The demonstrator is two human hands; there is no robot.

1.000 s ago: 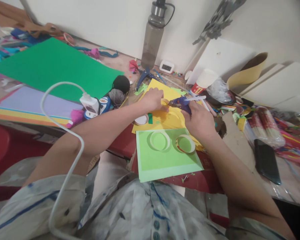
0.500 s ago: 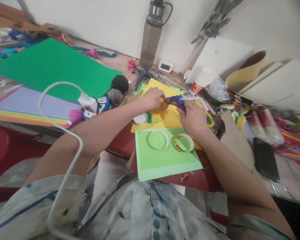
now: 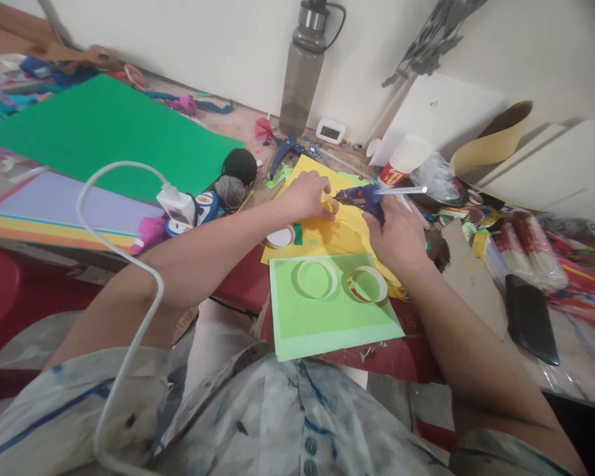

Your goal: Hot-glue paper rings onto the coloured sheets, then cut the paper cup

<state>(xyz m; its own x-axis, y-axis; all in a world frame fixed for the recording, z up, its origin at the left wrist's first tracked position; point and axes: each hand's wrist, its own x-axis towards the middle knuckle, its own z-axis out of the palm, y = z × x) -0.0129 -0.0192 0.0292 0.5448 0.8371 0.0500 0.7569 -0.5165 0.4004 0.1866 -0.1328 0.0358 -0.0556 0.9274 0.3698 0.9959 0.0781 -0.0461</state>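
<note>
From my remote seat: green sheet (image 3: 114,142), ten o'clock. Yellow sheet (image 3: 320,233), dial centre. Right hand (image 3: 397,239), three o'clock, fingers wrapped round glue gun (image 3: 361,196), two o'clock. Left hand (image 3: 305,196), twelve o'clock, fingers narrowed on yellow piece (image 3: 329,205), one o'clock, just beside the glue gun.

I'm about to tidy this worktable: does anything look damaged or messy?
The cardboard beside the right hand has a ragged, torn-looking edge, unlike the straight-edged green sheet. Small scraps lie loose on the red surface near the light green paper.
</note>
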